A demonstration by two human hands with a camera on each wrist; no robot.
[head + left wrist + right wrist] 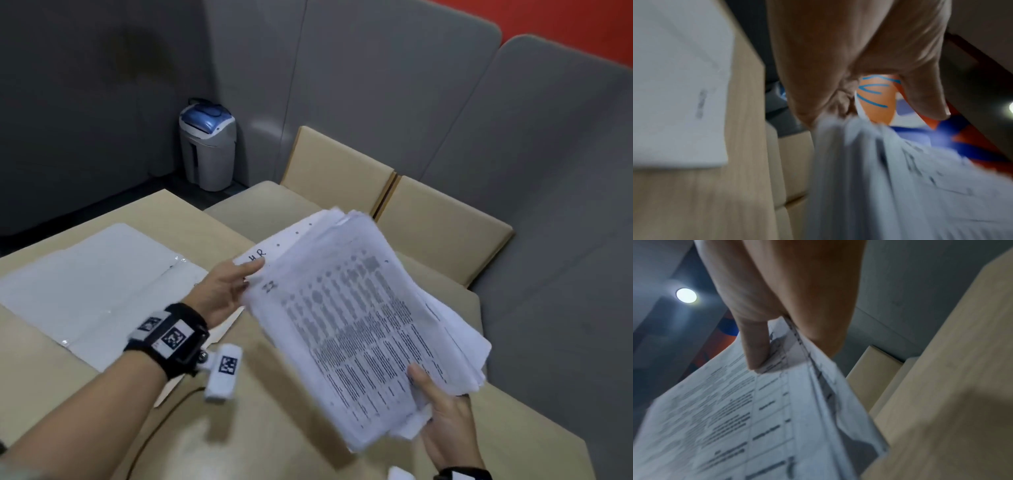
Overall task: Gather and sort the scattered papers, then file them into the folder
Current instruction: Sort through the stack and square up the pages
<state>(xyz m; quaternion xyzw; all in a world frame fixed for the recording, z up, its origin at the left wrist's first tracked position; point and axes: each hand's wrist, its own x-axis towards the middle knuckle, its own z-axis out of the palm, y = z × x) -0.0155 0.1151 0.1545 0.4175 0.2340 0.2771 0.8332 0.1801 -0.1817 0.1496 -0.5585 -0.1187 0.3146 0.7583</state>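
One wooden table, pale laminate with a faint grain, is filling the lower half of the head frame. Three beige chair backs or cushions with rounded corners are standing at its far edge, centre right, and grey padded partition panels are rising behind them across the upper frame. One grey bin-shaped machine with a blue top is sitting on the floor at upper left of centre.

One folder, translucent white plastic and lying open flat, is occupying the left middle of the table.

One stack of papers, white printed sheets with punched holes along one edge and unevenly squared corners, is being held in the air over the table at centre right, clear of the folder. The sheet count cannot be told. Handwritten letters are showing on a lower sheet at the stack's upper left corner.

The left hand is gripping that upper left corner, thumb on top. The right hand is pinching the lower right edge, thumb pressing the top sheet. Each wrist is wearing a black strap with square markers.
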